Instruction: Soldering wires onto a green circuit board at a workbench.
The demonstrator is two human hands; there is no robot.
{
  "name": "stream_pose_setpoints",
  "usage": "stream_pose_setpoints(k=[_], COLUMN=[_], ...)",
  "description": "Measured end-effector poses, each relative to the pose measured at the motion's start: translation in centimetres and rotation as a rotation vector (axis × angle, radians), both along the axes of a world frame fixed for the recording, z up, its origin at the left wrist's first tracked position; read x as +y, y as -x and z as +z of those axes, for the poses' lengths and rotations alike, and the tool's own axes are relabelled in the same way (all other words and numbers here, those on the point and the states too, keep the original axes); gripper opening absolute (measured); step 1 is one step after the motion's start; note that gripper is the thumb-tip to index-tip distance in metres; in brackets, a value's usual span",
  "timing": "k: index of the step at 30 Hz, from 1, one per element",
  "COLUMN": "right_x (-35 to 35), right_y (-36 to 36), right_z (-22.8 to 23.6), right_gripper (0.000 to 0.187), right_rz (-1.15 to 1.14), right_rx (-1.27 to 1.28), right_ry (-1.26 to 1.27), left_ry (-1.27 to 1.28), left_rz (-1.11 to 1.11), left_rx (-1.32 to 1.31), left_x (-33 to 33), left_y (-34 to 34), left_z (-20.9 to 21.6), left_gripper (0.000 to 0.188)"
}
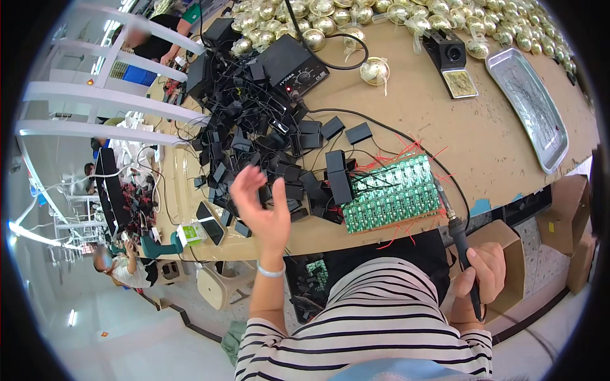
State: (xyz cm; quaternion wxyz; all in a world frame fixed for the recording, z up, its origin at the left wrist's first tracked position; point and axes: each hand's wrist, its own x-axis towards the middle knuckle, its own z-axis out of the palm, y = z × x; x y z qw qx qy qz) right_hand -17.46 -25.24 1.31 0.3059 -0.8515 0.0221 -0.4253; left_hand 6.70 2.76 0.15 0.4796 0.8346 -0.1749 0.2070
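My left hand (267, 214) is raised over the near side of a pile of small black plastic boxes with thin black leads (254, 136). Its thumb stands apart from the fingers, and nothing shows in it. My right hand (486, 273) grips the handle of a soldering iron (459, 236) just off the table's front edge. The iron's tip points up toward the right end of a green circuit board panel (397, 206). Red wires stick out around the panel, and black leads lie across its left part. Two black boxes (338, 174) rest at the panel's left end.
Behind the pile sits a black soldering station (293, 66). An iron stand with a sponge (451, 57) and a metal tray (527, 105) are at the far right. Gold balls in clear plastic (375, 71) crowd the back. A phone (211, 223) lies left; cartons (499, 254) stand below right.
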Motion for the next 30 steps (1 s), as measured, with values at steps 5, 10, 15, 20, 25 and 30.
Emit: stream_pose_setpoints(k=[5, 10, 15, 20, 25, 30], right_x=[-0.2, 0.0, 0.0, 0.1, 0.1, -0.7], right_y=[-0.1, -0.4, -0.3, 0.0, -0.3, -0.6], right_z=[-0.4, 0.4, 0.1, 0.3, 0.8, 0.4], right_gripper=[0.021, 0.020, 0.020, 0.020, 0.019, 0.028], right_rz=[-0.004, 0.067, 0.032, -0.009, 0.015, 0.011], right_rx=[0.007, 0.037, 0.007, -0.001, 0.012, 0.021], right_ry=[-0.038, -0.001, -0.012, -0.018, -0.011, -0.007], left_ry=[0.008, 0.037, 0.218, 0.083, 0.702, -0.285], left_rz=[0.007, -0.013, -0.012, -0.038, -0.361, -0.605], left_rx=[0.296, 0.136, 0.148, -0.150, 0.143, -0.019], left_x=[1.6, 1.3, -0.4, -2.7, -5.2, -9.7], left_y=[0.4, -0.7, -1.0, -2.5, -3.0, -1.6], left_z=[-1.9, -3.8, -1.0, 2.9, 5.4, 8.0], left_gripper=[0.041, 0.010, 0.008, 0.011, 0.013, 0.012])
